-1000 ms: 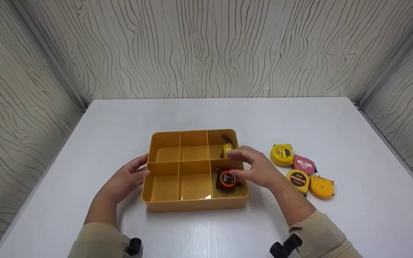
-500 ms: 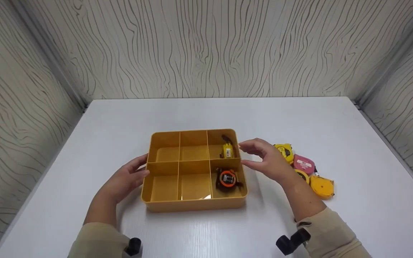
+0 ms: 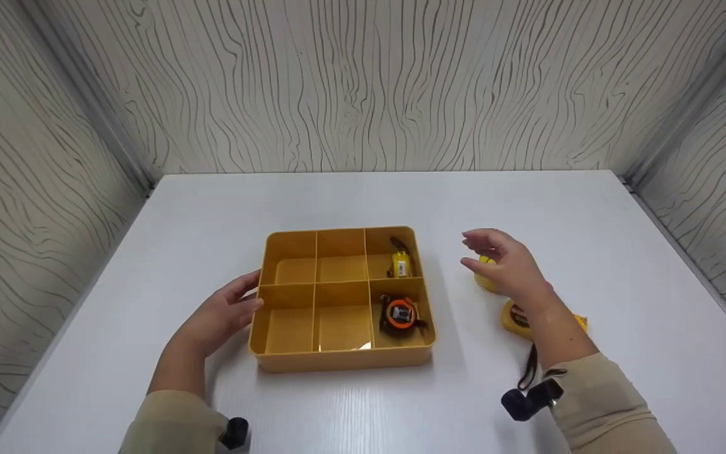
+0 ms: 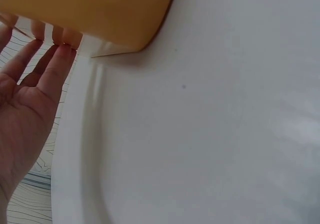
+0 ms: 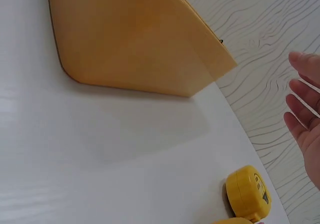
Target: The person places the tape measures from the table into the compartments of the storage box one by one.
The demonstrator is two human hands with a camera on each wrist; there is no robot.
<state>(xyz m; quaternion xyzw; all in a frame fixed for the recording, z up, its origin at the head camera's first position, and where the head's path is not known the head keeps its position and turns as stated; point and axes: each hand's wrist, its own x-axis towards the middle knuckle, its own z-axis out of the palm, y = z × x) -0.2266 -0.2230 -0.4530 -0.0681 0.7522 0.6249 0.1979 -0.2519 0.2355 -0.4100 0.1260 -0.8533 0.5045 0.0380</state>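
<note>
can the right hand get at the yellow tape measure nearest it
Probably yes: the right hand is empty, thumb and fingers apart, and partly hides the yellow tape measure in the head view; the right wrist view shows nothing lying on it.

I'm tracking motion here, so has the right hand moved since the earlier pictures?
Yes: the right hand has moved rightward from over the divided tray and is now clear of its right edge.

Amber rectangular plastic box (image 3: pixel 344 361): smooth, softly glossy to us.
Rounded yellow plastic tape measure (image 5: pixel 244 191): smooth, we note a sheen.
White flat tabletop (image 3: pixel 350 410): smooth, faintly glossy.
Beige cloth right sleeve (image 3: pixel 609 403): matt, creased.
</note>
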